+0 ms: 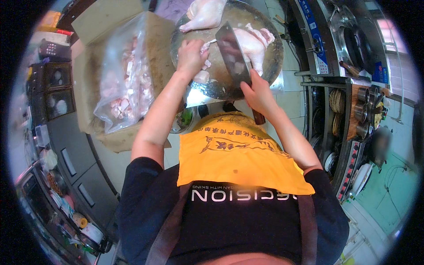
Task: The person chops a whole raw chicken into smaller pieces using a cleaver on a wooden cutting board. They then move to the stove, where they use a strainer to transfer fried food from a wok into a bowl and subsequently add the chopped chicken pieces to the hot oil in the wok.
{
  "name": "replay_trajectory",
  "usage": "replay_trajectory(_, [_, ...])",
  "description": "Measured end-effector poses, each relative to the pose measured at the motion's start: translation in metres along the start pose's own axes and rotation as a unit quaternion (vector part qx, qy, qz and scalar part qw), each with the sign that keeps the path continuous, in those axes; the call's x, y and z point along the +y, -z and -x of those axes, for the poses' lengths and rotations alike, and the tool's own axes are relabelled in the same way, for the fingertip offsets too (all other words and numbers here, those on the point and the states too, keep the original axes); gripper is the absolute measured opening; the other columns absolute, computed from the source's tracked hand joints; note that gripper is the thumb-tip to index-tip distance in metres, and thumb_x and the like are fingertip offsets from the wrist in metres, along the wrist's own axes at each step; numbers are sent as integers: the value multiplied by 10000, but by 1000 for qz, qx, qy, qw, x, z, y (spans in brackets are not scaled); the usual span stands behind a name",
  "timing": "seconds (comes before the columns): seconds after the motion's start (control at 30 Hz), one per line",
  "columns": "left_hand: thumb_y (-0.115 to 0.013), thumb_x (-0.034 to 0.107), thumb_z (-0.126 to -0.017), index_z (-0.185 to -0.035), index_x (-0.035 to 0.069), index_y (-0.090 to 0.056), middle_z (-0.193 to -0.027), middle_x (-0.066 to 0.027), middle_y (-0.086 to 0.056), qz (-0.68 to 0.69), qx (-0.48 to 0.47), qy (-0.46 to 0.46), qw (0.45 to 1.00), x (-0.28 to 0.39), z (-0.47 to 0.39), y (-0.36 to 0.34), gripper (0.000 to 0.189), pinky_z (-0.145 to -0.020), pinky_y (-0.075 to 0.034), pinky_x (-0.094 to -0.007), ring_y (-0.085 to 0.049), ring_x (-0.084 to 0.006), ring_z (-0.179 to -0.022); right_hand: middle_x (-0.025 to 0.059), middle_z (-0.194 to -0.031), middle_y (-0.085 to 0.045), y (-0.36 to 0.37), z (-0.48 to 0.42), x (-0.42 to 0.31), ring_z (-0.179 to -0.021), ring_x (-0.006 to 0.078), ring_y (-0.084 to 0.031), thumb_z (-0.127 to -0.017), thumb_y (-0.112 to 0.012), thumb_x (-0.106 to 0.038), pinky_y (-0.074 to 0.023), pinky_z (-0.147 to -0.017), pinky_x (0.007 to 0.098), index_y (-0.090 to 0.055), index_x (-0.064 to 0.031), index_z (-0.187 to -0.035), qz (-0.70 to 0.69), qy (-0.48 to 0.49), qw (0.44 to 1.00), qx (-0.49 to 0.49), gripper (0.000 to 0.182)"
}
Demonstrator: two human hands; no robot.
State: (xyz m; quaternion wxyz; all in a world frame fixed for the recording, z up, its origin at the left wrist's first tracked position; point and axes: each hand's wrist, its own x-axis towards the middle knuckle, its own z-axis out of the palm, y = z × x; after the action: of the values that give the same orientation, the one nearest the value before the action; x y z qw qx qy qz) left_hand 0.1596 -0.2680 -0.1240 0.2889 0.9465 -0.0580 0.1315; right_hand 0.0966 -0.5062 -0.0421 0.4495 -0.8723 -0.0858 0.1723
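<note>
My right hand [259, 90] grips the wooden handle of a broad cleaver [233, 54], whose blade is raised over a round chopping block [218, 91]. In my left hand [191, 57] is a small piece of raw poultry [208, 46], partly hidden by the fingers, at the block's left side. Below that hand lie cut poultry chunks [201, 77]. A whole raw poultry leg [253, 46] rests behind and right of the blade. Another raw leg [205, 15] sits at the block's far edge.
Left of the block, a cardboard box [159, 43] holds a clear plastic bag [124, 82] of cut raw meat. A metal surface [198, 96] shows under the block. A stove with a wok [351, 46] and shelves with metal pots [361, 111] stand to the right.
</note>
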Motion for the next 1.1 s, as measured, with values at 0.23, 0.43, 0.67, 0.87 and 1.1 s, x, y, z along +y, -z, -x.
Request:
replay_trajectory(0.23, [-642, 121, -737, -883, 70, -616, -863, -113, -610, 28, 47, -22, 998, -5, 10, -3, 157, -791, -447, -437, -533, -348, -908, 338, -759, -579, -9, -40, -14, -809, 510, -574, -802, -520, -76, -469, -708, 524, -457, 89, -956, 78, 34, 996, -11, 234])
replay_trajectory(0.43, [-628, 105, -737, -882, 63, -614, -821, -116, -603, 40, 57, -60, 996, -10, 7, -6, 151, -766, -443, -436, -533, -351, -842, 336, -754, -589, -40, -57, 8, -774, 472, -608, -788, -529, -47, -487, -681, 506, -462, 84, -890, 203, 105, 974, 8, 179])
replay_trajectory(0.67, [-640, 128, -751, -972, 87, -636, -887, -116, -611, 97, -4, -36, 995, -33, 23, 5, 224, -887, -440, -414, -525, -357, -996, 291, -830, -613, 3, 4, 20, -833, 443, -609, -825, -495, -64, -488, -731, 486, -482, 68, -1026, 134, -56, 987, -74, 241])
replay_trajectory(0.87, [-823, 366, -618, -1149, 162, -602, -1186, -118, -523, 45, 29, -50, 997, -11, 56, 14, 610, -1039, -328, -491, -358, -382, -1236, 96, -667, -546, -10, 12, 20, -473, 167, -520, -846, -467, -49, -425, -432, 340, -490, -9, -1032, -141, -162, 972, -94, 191])
replay_trajectory(1.1, [-825, 489, -526, -1129, 142, -620, -1197, -162, -482, 26, 98, -24, 995, 3, 68, -5, 725, -1032, -301, -522, -344, -409, -1214, 24, -594, -430, -21, -16, 42, -395, 118, -375, -852, -465, -16, -332, -357, 289, -443, -76, -936, -318, -213, 908, -172, 106])
